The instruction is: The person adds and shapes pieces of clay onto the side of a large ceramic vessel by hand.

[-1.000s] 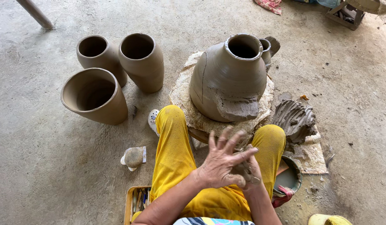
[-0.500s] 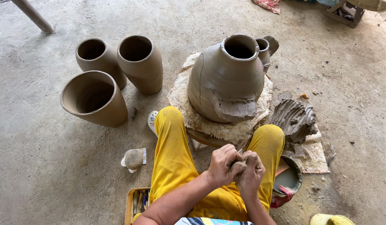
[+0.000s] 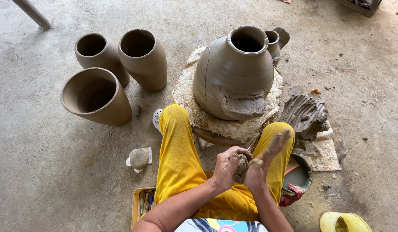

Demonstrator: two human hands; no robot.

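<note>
A small lump of wet clay [image 3: 241, 166] is pressed between my two palms above my lap. My left hand [image 3: 227, 166] curls around it from the left. My right hand [image 3: 263, 161] lies flat against it with the fingers stretched up and clay-smeared. In front of my knees stands a large unfired clay pot [image 3: 233, 71] on a round, cloth-covered turntable [image 3: 186, 92]; fresh rough clay is patched on its lower front. A grey heap of wet clay [image 3: 304, 115] lies to the right of the pot.
Three unfired clay vases [image 3: 141, 58] stand at the left on the concrete floor. A water bowl [image 3: 300, 174] sits by my right knee, a tool tray [image 3: 143, 204] by my left thigh, a stone on paper [image 3: 139, 158] nearby, a yellow container [image 3: 343, 222] at bottom right.
My left hand was spread open over the clay, then both hands closed on it; now the right hand has flattened against the lump with its fingers pointing up.
</note>
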